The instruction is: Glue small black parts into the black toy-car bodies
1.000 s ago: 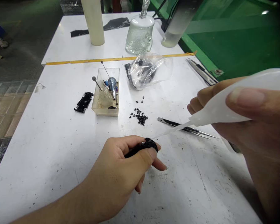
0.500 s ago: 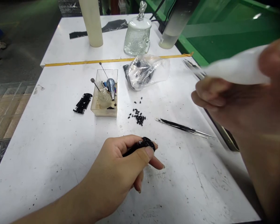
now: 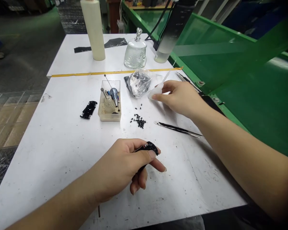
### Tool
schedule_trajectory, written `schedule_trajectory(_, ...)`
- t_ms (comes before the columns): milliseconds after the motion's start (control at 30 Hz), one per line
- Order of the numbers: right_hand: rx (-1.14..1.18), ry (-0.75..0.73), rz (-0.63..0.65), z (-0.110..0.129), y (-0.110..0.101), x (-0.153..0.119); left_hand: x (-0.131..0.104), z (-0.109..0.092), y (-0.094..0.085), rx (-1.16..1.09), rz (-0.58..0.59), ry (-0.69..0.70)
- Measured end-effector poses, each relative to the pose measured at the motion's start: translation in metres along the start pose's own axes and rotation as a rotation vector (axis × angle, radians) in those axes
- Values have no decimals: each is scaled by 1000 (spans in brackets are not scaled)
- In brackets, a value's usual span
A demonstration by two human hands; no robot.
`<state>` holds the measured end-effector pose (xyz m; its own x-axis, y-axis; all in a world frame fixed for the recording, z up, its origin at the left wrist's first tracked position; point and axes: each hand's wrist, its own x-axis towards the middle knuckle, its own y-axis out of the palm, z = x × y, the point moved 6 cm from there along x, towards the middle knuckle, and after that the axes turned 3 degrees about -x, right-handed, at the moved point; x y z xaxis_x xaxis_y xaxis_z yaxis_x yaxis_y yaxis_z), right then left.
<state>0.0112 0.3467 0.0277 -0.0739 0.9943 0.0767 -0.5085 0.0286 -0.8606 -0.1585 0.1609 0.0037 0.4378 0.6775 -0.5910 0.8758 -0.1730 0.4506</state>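
My left hand [image 3: 129, 163] grips a glossy black plastic part [image 3: 147, 147] between thumb and fingers, above the front of the table; the palm hides much of it. Farther off, my right hand [image 3: 175, 95] is closed on a small white squeeze bottle [image 3: 156, 90] with a long thin nozzle, beside a clear plastic bag [image 3: 140, 83] of dark parts. Whether the bottle touches the table I cannot tell. Between the hands lie a scattered pile of tiny black pieces [image 3: 140, 122] and a pair of black tweezers [image 3: 177, 129].
A clear box [image 3: 110, 117] holds a small glass jar and thin rods. Left of it lies another black part [image 3: 88, 110]. A yellow strip [image 3: 86, 74] crosses the white table [image 3: 57, 153]; beyond it stand a glass mug [image 3: 135, 56] and a tall pale bottle [image 3: 95, 35]. Green panels border the right.
My right hand has moved from the near right, forward and down beside the plastic bag, carrying the squeeze bottle. My left hand keeps the black part in nearly the same place. The camera view has shifted.
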Motion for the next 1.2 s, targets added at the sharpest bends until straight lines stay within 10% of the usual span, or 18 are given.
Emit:
schedule_trajectory(133, -143, -13, -15, -15, -31, -40, -3, -7, -7, 132, -35, -46)
schedule_trajectory(367, -353, -93, 446, -35, -23, -90, 3, -9, -13, 132, -53, -55)
schedule_trajectory(700, 713, -140, -93, 30, -1, -55, 3, -3, -12, 91, -81, -37)
schedule_trajectory(833, 647, -66, -251, 15, 17, -66, 5, -1, -14, 86, -99, -51)
schedule_trajectory(1200, 560, -54, -182, 14, 22, -69, 5, 2, -17, 62, -127, -51)
